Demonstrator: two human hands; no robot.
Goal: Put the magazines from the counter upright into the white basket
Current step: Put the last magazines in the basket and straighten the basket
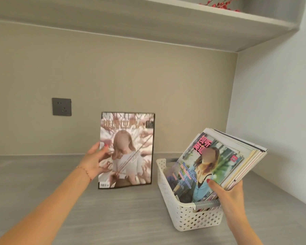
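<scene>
A large magazine (129, 149) with a dark border stands upright just left of the white basket, its bottom edge near the counter. My left hand (94, 160) grips its left edge. The white perforated basket (168, 195) sits on the grey counter at the right. Inside it a stack of several magazines (217, 160) leans to the right, the front one with a colourful cover. My right hand (226, 190) holds that stack by its lower right corner, thumb on the front cover.
The grey counter (113, 214) runs to a beige back wall with a grey power socket (61, 106). A pale side wall stands close behind the basket on the right. A shelf (184, 23) hangs overhead with red berries on top.
</scene>
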